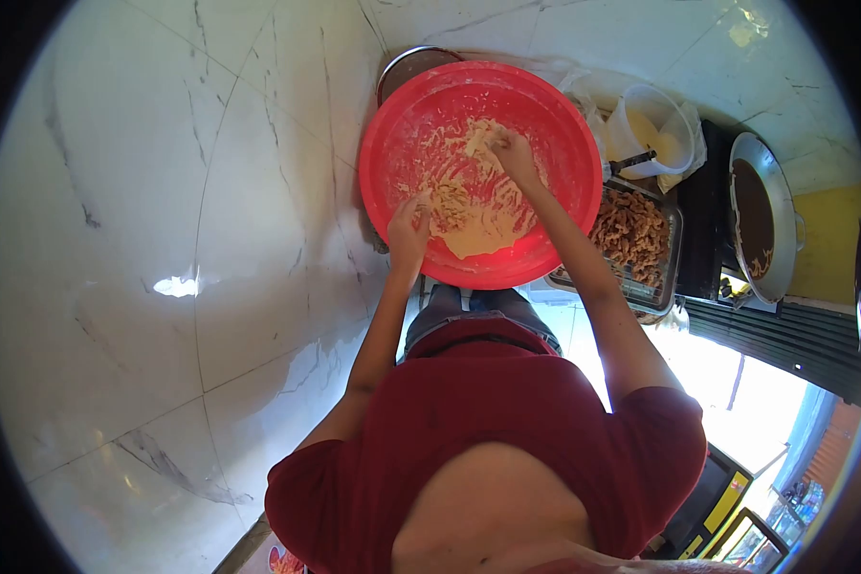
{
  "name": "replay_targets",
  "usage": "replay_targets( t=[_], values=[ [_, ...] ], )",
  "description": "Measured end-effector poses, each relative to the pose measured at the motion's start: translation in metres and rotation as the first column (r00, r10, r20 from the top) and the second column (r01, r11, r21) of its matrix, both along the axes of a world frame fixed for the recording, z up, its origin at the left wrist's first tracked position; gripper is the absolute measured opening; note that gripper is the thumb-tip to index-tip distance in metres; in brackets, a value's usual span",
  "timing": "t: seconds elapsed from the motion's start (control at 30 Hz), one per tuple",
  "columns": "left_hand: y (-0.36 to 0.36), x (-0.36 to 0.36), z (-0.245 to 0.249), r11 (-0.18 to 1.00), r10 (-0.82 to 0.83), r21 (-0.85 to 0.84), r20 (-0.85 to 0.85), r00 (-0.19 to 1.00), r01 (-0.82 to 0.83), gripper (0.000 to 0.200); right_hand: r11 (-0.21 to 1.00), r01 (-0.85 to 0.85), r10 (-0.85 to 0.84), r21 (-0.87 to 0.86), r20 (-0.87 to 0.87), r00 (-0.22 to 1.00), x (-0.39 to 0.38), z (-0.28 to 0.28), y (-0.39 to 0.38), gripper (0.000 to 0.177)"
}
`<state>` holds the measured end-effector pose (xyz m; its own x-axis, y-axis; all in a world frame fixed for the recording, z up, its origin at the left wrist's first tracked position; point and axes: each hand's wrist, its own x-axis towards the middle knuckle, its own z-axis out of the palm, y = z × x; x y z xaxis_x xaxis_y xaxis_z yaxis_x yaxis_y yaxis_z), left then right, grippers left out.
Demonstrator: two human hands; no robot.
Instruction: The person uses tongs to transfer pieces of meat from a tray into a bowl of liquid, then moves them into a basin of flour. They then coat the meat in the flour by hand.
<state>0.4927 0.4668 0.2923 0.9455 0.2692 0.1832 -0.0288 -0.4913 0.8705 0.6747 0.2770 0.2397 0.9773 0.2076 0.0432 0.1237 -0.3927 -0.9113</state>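
Note:
A large red basin (572,225) stands in front of me with pale flour (488,234) spread over its bottom. A clump of flour-coated strips (450,203) lies at the left inside it. Beside that clump is my left hand (409,230), its fingers bent and closed at the strips; what they hold, if anything, is hidden. My right hand (513,155) reaches over the far part of the basin, its fingers closed on some flour-coated pieces (480,139). The exact kind of food under the flour cannot be made out.
To the right sits a tray of brown fried pieces (631,234). Behind it stands a translucent bucket (646,124) with pale yellow contents, and a black-handled utensil (633,163) is nearby. Further right is a wide pan (783,220) of dark oil. Marbled tile wall (210,191) bounds the left.

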Motion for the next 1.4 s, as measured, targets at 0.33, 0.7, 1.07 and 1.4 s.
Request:
replay_targets(
  t=[0.33,0.7,1.07,1.4],
  values=[
    [0.003,-0.003,-0.018,0.984,0.173,0.025,0.09,0.981,-0.176,0.025,0.686,-0.217,0.347,-0.695,0.05,0.936,-0.031,-0.066,0.087,0.026],
    [0.002,-0.003,-0.006,0.988,0.136,0.058,0.069,0.988,-0.14,0.018,0.886,-0.433,0.396,-0.167,-0.215,0.893,-0.017,-0.055,0.029,0.021],
    [0.003,-0.004,-0.008,0.993,0.089,0.075,0.064,0.994,-0.093,0.015,0.606,-0.601,0.627,-0.522,-0.152,0.764,-0.075,-0.108,0.012,0.01],
    [0.003,-0.005,-0.007,0.994,0.073,0.082,0.053,0.996,-0.077,0.016,0.465,-0.799,0.689,-0.381,-0.411,0.597,-0.126,-0.046,-0.007,0.016]
  ],
)
